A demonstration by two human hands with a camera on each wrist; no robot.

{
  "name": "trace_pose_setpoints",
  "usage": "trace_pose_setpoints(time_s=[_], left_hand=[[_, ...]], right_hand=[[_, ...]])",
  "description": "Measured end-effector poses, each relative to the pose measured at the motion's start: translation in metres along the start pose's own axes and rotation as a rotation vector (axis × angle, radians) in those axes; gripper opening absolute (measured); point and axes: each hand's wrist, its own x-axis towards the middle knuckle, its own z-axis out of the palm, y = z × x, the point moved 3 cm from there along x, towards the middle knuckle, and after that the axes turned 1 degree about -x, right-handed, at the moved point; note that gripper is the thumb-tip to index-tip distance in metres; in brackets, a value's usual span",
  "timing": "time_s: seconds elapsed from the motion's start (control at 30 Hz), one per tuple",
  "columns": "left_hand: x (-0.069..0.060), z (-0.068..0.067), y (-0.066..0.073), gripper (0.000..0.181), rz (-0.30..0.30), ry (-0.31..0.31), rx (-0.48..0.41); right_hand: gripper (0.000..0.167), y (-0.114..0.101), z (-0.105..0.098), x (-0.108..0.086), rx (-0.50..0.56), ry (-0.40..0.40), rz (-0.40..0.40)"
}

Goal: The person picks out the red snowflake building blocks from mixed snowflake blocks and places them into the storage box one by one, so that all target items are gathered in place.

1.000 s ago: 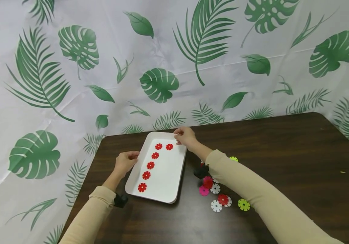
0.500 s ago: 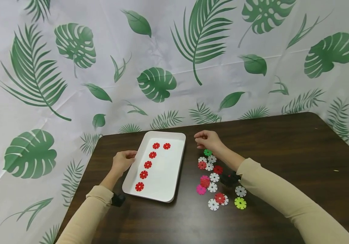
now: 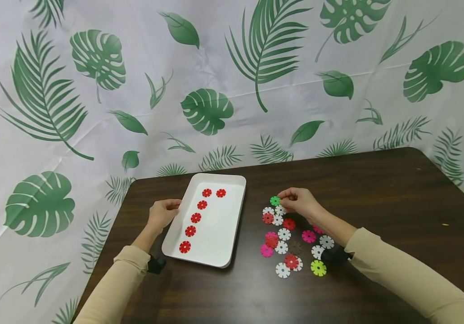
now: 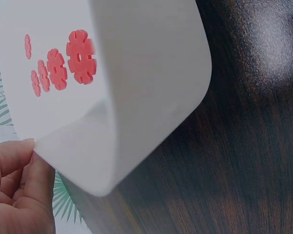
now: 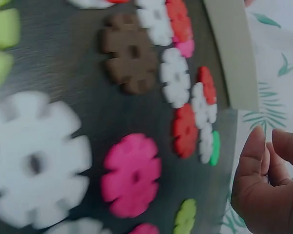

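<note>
My left hand (image 3: 162, 216) pinches the left rim of a white tray (image 3: 219, 238), as the left wrist view also shows, with thumb and finger at its edge (image 4: 41, 148). Several red notched discs (image 3: 195, 218) lie in the tray, in a line up its left side with one more to the right at the far end. Over the far end of a pile of loose discs is my right hand (image 3: 302, 204), close to a green disc (image 3: 275, 200) and a white disc (image 3: 281, 210). In the right wrist view, its thumb and forefinger stand apart with nothing between them.
Right of the tray, loose white, red, pink, brown (image 3: 295, 247) and yellow-green (image 3: 318, 268) discs are spread on the dark wooden table (image 3: 394, 202), some overlapping. A leaf-patterned cloth (image 3: 142, 81) hangs behind the table.
My right hand has moved from the tray's far right corner rightward to the loose discs, then slightly nearer. My left hand has stayed at the tray's left rim. Discs in the tray look unchanged.
</note>
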Motion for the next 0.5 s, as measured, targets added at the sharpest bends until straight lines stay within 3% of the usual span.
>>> trace_pose_setpoints(time_s=[0.5], left_hand=[[-0.002, 0.000, 0.003, 0.026, -0.004, 0.000, 0.001]], right_hand=[[0.029, 0.024, -0.007, -0.027, -0.148, -0.001, -0.010]])
